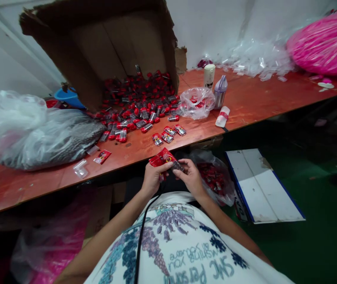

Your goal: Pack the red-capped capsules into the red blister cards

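In front of my body, near the table's edge, my left hand point(153, 177) pinches a red printed packet point(161, 157). My right hand point(190, 178) is closed around a small clear container with dark contents point(177, 165), which meets the packet at its right end. Whether the container is partly inside the packet, I cannot tell. Just beyond my hands, several red packets with dark contents point(167, 137) lie on the table. To the left are a flat red packet point(102, 156) and clear plastic pieces point(80, 169). A heap of small red-and-dark containers point(145, 114) spreads behind them.
A cardboard box point(124, 39) on its side opens toward me. A large plastic bag point(53, 138) bulges on the left. A small bag point(198, 103), a bottle point(220, 92) and a pink sack point(325, 45) stand rightward. Below the table hangs a bag of red packets point(216, 177).
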Tool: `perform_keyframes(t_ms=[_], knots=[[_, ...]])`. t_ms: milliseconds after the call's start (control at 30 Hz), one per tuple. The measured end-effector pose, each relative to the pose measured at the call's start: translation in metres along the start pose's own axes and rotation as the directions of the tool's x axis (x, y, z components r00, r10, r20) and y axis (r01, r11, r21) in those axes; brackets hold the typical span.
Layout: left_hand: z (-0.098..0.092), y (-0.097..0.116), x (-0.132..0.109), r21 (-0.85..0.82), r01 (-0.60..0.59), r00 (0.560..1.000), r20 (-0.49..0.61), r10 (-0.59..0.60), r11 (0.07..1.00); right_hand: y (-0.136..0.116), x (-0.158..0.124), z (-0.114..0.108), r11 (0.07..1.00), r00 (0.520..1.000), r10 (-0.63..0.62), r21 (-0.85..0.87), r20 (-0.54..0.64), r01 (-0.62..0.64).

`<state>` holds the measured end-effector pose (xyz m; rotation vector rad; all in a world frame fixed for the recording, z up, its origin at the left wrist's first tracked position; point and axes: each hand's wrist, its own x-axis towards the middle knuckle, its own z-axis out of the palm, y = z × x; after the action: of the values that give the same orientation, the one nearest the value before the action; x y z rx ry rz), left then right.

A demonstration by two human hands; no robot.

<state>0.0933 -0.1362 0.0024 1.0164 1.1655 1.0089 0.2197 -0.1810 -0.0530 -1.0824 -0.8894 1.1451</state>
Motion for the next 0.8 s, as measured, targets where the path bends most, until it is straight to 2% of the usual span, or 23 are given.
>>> perform_keyframes(t_ms=[67,133,233,300,367,467,667,800], knots=[[0.0,0.002,0.001,0.038,0.011,0.999,-0.031,-0.01,0.999,0.0,-0.001,0.002,0.986,0.997,-0.073,-0.152,-0.036,0.067],[0.001,0.003,0.002,0.046,0.016,0.998,-0.054,-0.014,0.999,0.0,0.0,0.004,0.973,0.994,-0.098,-0.216,-0.047,0.085],[0.001,0.001,0.003,0.035,0.018,0.999,-0.041,-0.017,0.999,0.002,0.004,0.006,0.999,1.0,0.02,-0.049,0.003,-0.02],[0.001,-0.002,0.004,0.012,0.031,0.999,-0.012,-0.031,0.999,0.003,0.009,0.006,0.989,0.992,0.113,0.092,0.063,-0.118],[-0.001,-0.005,0.006,-0.017,0.049,0.999,0.012,-0.049,0.999,0.004,0.013,0.006,0.973,0.984,0.152,0.16,0.096,-0.166],[-0.005,-0.006,0.01,-0.048,0.065,0.998,0.02,-0.064,0.997,0.006,0.017,0.005,0.977,0.986,0.123,0.16,0.111,-0.14],[-0.012,-0.003,0.015,-0.039,0.132,0.99,-0.037,-0.134,0.99,0.007,0.023,0.002,0.999,0.99,0.046,0.014,0.131,-0.048],[-0.013,-0.005,0.018,-0.045,0.187,0.981,-0.034,-0.189,0.981,0.007,0.029,0.004,0.996,0.988,0.081,0.022,0.13,-0.085]])
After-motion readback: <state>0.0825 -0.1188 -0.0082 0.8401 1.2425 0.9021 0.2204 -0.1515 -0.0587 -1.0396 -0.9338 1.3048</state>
